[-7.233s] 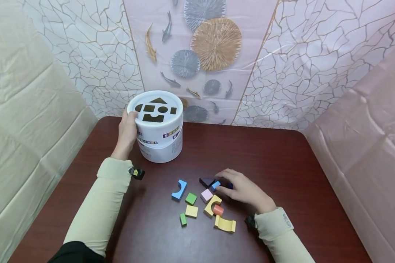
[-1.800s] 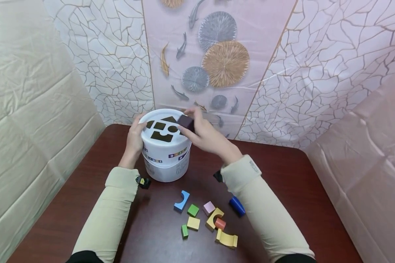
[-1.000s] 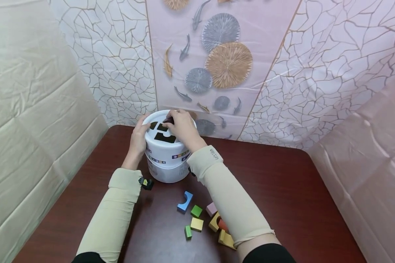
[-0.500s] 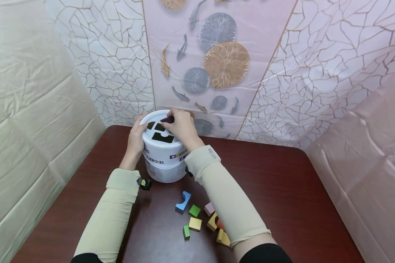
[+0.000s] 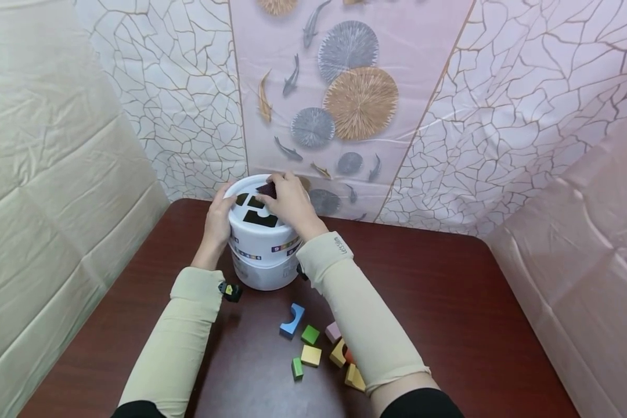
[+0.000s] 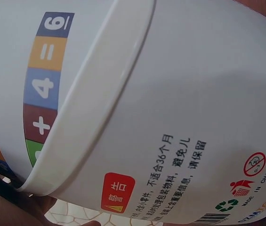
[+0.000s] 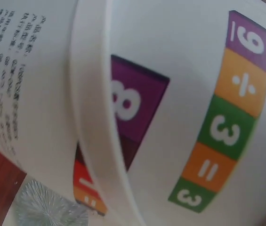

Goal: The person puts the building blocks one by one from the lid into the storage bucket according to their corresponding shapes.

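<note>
Over one bucket [image 5: 256, 238], one dark block [image 5: 266, 189]

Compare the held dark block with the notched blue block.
The dark block is pinched in the right hand at the lid; the blue block lies on the table. The dark block is partly covered by that hand; the blue block's curved notch shows plainly. Both show one plain colour.

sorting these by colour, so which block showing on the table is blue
The blue notched block, closest on the table to the white bucket; the other blocks showing there are green, yellow, pink or orange.
</note>
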Demonstrator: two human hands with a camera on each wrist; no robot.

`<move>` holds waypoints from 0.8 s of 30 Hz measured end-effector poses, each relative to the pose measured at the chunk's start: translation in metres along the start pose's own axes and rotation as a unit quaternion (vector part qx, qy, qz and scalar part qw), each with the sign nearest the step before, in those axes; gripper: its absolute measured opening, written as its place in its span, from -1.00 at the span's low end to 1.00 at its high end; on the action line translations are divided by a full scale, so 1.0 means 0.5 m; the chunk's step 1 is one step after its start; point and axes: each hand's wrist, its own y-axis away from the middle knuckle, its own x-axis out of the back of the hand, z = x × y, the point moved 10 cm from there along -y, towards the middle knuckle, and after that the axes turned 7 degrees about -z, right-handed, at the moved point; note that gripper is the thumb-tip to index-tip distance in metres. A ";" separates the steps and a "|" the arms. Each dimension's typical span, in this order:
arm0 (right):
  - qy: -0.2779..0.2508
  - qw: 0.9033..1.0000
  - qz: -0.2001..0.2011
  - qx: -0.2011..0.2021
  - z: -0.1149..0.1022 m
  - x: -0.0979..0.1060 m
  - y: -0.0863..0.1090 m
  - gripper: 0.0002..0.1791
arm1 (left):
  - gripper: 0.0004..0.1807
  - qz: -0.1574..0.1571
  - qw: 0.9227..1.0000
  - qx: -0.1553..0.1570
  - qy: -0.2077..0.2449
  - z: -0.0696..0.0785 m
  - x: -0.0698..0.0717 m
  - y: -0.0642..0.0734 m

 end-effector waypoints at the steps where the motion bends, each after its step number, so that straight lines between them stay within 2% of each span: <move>1: -0.004 1.000 -0.005 -0.004 0.002 -0.002 0.000 -0.49 | -0.45 -0.001 1.000 0.000 0.001 0.001 -0.001 0.000; 3: -0.012 1.000 -0.007 -0.009 0.006 -0.002 0.000 -0.46 | -0.45 -0.002 1.000 -0.001 0.002 0.002 -0.002 0.000; 11: -0.071 0.996 0.034 -0.029 0.017 0.018 0.006 -0.47 | -0.45 0.004 1.000 0.000 -0.003 0.008 -0.001 0.000; 16: -0.049 0.997 0.052 -0.021 0.016 0.023 0.007 -0.51 | -0.45 0.002 1.000 0.000 -0.003 0.007 -0.002 0.000; 24: -0.035 0.998 0.053 0.014 0.001 0.020 0.009 -0.58 | -0.44 0.002 1.000 0.007 -0.002 0.002 -0.002 0.004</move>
